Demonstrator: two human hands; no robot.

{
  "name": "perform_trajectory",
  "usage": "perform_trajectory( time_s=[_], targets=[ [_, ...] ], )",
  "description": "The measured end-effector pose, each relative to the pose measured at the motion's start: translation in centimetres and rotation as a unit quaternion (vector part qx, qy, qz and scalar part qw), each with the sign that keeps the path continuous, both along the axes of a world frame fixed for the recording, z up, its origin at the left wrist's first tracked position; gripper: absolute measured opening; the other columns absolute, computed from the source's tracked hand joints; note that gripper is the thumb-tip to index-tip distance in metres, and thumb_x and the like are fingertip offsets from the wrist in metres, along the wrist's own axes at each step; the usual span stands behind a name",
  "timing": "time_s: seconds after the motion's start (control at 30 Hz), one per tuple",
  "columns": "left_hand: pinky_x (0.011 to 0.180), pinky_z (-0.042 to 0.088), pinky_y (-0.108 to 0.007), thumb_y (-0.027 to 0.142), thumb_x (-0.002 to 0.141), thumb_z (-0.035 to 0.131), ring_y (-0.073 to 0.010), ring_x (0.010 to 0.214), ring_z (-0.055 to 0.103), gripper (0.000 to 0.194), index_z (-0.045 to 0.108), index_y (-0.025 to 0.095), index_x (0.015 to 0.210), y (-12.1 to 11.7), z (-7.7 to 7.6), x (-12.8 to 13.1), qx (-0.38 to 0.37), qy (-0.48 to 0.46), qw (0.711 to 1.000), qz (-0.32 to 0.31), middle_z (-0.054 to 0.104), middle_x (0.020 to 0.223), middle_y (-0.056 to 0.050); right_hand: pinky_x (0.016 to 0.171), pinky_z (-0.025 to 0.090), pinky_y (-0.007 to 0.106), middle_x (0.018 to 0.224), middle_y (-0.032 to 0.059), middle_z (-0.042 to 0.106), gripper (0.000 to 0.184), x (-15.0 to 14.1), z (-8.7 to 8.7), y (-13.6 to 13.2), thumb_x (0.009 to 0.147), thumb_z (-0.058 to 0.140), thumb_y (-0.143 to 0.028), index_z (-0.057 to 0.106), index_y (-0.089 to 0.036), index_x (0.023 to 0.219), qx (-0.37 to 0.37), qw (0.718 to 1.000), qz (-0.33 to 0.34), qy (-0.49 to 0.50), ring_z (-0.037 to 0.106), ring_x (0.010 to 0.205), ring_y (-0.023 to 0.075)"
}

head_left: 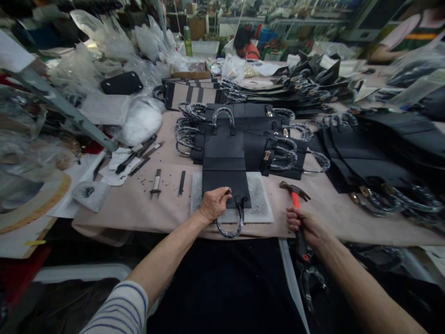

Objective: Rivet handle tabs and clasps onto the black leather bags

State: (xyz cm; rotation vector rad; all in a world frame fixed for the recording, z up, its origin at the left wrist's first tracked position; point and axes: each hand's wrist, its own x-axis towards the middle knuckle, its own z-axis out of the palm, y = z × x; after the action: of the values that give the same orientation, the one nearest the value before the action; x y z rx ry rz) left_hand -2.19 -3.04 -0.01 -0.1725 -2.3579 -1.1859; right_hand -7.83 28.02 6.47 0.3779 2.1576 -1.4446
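Observation:
My right hand [306,226] is wrapped round the orange-and-black handle of a claw hammer [295,191], its head raised at the table's front edge. Above the near end of a flat black bag panel [224,178], my left hand [214,203] is closed in a pinch. A small shiny tip shows at its fingers, too little to name. The panel lies across a whitish board [259,197], and its plastic-wrapped handle [229,232] hangs over the board's near side. To the left lie a dark metal strip [181,182] and a pronged metal tool [156,184].
More black bag panels [274,153] with wrapped handles are spread behind, and another pile [375,148] lies on the right. Crumpled clear plastic [142,118] and a slanted metal post [66,109] stand left. Two people are at the back, one with an orange top [252,52].

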Motion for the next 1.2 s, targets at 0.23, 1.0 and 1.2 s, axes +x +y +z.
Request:
perform_trajectory(
  time_s=[0.23, 1.0, 1.2],
  targets=[
    [0.083, 0.062, -0.028, 0.012, 0.094, 0.066, -0.0185, 0.085, 0.077, 0.009, 0.072, 0.017, 0.097, 0.0, -0.2, 0.0, -0.021, 0.012, 1.0, -0.009, 0.079, 0.093, -0.006, 0.046, 0.033, 0.024, 0.065, -0.003, 0.05, 0.038, 4.0, 6.2, -5.3, 0.097, 0.046, -0.06, 0.052, -0.023, 0.09, 0.059, 0.966, 0.066, 0.244, 0.045, 0.049, 0.0122],
    [0.083, 0.06, -0.028, 0.013, 0.095, 0.063, -0.0179, 0.083, 0.075, 0.01, 0.071, 0.018, 0.097, -0.3, -0.3, 0.0, -0.043, -0.009, 0.999, -0.023, 0.078, 0.09, -0.006, 0.05, 0.026, 0.027, 0.056, -0.0023, 0.05, 0.033, 6.1, 9.3, -7.6, 0.106, 0.034, -0.042, 0.048, -0.022, 0.083, 0.242, 0.798, 0.192, 0.518, 0.043, 0.045, 0.0125],
    [0.075, 0.06, -0.027, 0.018, 0.096, 0.061, -0.0171, 0.075, 0.073, 0.011, 0.071, 0.019, 0.097, -0.4, 0.2, 0.0, -0.037, -0.008, 0.999, -0.029, 0.077, 0.086, -0.005, 0.055, 0.016, 0.031, 0.061, -0.0004, 0.053, 0.031, 5.6, 7.4, -5.8, 0.104, 0.037, -0.041, 0.052, -0.022, 0.086, 0.316, 0.811, 0.333, 0.362, 0.038, 0.048, 0.0132]
  ],
)
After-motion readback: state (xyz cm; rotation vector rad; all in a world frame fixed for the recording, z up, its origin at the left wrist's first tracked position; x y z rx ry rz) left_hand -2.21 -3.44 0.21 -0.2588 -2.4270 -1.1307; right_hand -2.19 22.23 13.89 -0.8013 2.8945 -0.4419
